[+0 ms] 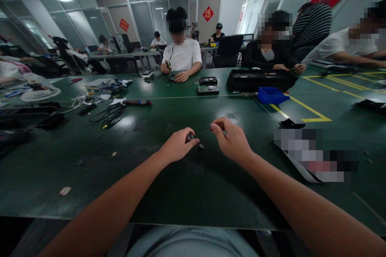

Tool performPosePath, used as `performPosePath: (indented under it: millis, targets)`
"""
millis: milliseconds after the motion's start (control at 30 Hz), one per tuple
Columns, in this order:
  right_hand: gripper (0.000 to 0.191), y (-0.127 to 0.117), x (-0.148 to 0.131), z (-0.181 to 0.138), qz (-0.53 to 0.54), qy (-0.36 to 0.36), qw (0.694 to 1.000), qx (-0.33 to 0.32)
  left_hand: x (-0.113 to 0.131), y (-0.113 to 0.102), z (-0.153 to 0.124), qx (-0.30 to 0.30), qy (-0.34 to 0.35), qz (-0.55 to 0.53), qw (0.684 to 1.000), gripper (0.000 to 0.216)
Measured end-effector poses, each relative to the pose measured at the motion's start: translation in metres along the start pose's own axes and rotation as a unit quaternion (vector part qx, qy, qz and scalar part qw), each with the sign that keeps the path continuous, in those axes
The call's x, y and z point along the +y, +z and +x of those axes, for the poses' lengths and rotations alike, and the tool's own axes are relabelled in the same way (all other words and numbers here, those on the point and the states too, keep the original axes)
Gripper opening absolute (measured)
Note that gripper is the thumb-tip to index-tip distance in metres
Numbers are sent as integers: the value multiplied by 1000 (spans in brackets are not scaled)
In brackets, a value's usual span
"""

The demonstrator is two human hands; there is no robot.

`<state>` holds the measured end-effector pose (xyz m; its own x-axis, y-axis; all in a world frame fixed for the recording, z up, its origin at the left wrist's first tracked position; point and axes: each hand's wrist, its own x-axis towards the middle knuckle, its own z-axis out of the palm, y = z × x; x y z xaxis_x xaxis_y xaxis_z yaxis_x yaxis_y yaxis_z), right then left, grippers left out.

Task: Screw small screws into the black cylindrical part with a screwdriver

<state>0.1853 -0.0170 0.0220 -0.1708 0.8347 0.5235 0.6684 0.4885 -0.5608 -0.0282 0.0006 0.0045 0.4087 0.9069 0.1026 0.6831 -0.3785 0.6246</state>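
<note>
Green table (135, 192), near edge under forearms; left hand (176, 146) grip pinches shiny round part (189, 137), right hand (230, 140) grip closed around thin screwdriver (205, 131).

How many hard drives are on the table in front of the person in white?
2: one drive nearer that person, a second drive just this side of it; others may be hidden.

Dark green table (169, 192), blue tray (271, 95)

Green table (90, 160), marked with yellow tape lines (313, 113). Blue bin (271, 95) set near a black chassis (259, 79). Two hard drives (208, 85) laid mid-table. Black cables (110, 114) coiled at left, a screwdriver (137, 102) placed just beside. White fan (39, 93) seen far left.
</note>
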Motion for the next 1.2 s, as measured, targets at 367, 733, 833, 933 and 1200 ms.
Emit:
performPosePath:
  millis: [367,733,833,933,1200]
  targets:
    - [19,2,0,0,0,-4,1000,6,16,15,8,-96,46,264,959,35]
    - [20,1,1,0,11,-5,1000,-6,21,24,8,-49,42,262,963,27]
    - [20,1,2,0,12,-3,1000,-2,17,16,10,-30,35,186,981,26]
    - [20,0,2,0,13,0,1000,-3,4,-1,15,9,12,41,999,25]
    - [21,0,2,1,16,7,1000,-10,-64,-79,10,149,-197,-445,861,28]
